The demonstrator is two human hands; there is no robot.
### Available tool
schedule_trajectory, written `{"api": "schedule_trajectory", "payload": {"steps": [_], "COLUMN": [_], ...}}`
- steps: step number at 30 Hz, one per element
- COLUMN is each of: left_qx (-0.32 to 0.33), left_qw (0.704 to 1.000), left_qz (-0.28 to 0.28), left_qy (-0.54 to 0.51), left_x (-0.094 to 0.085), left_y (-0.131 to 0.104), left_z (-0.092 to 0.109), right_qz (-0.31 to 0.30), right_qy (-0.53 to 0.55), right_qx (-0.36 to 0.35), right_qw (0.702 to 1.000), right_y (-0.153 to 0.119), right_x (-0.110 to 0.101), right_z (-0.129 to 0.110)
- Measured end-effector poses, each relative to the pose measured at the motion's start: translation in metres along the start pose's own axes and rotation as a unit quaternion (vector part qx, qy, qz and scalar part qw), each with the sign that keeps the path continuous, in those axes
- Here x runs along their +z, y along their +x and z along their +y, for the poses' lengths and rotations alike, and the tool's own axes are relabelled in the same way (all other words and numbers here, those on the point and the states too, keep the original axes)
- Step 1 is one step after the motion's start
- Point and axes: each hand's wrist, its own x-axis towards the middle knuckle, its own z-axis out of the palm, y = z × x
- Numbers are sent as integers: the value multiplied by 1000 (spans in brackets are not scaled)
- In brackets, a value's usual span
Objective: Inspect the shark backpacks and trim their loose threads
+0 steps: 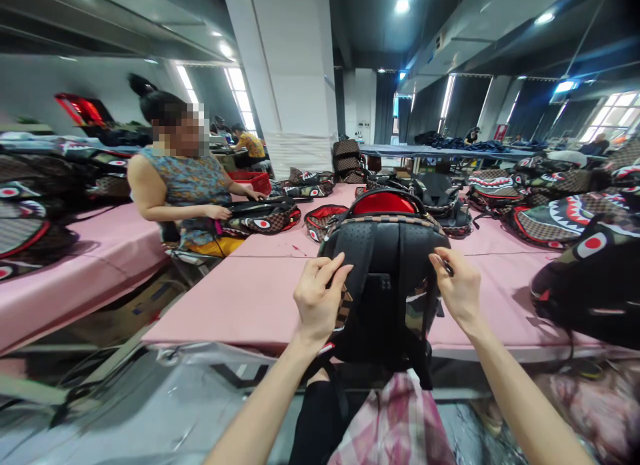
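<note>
A black backpack [385, 251] with brown checked trim and padded shoulder straps stands in front of me at the table's near edge. Its strap side faces me, and the top gapes, showing a red lining [385, 203]. My left hand [323, 291] pinches the pack's left edge, thumb and fingertips together. On the opposite side, my right hand [456, 285] has its fingers closed at the right edge. Beside the left hand, a checked side panel [344, 308] shows. The lower part of the pack hangs over the table edge near my lap.
A pink-covered table [240, 305] spreads ahead. At the left, a co-worker [185, 178] handles another backpack [265, 218]. Several shark-mouth backpacks [555, 218] lie at the right, with a dark one [590, 285] close by. A red crate [253, 182] and a white pillar [285, 71] stand farther back.
</note>
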Motion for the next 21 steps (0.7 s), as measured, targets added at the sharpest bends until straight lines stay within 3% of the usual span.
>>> {"api": "schedule_trajectory", "payload": {"steps": [2,3,7,9,13,17,21], "left_qx": [-20,-39,-159,-199,-226,-201,-180], "left_qw": [1000,999,987,979,967,967,968], "left_qz": [18,19,7,17,22,39,34], "left_qy": [15,19,-6,-38,-114,-155,-174], "left_x": [1,2,2,1,0,0,-2], "left_y": [3,4,6,6,5,1,-3], "left_z": [1,1,4,8,19,23,23], "right_qz": [36,25,-135,-160,-120,-74,-70], "right_qy": [-14,-7,28,4,-22,-77,-115], "right_qx": [-49,-66,-118,-126,-168,-223,-258], "right_qw": [998,997,983,979,978,969,957], "right_y": [-2,-4,-12,-14,-11,-6,-5], "right_x": [-3,-4,4,8,7,5,10], "right_z": [-8,-15,-49,-67,-94,-109,-118]}}
